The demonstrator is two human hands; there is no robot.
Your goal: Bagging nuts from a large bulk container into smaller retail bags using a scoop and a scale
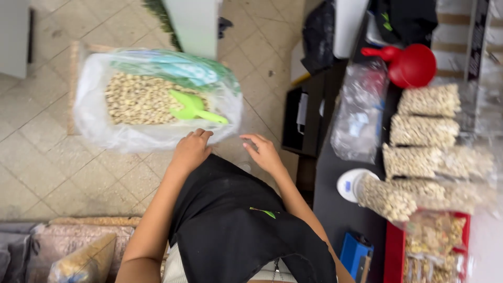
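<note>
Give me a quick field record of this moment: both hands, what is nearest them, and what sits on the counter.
left hand: left hand, empty, fingers curled, at the near edge of the clear plastic bag
right hand: right hand, empty, open, just right of that bag
bag contents: pale nuts with a light green plastic scoop lying on them
bag position: on the tiled floor
counter: dark counter holding filled clear nut packets, a red plastic funnel
apron: black apron
</note>
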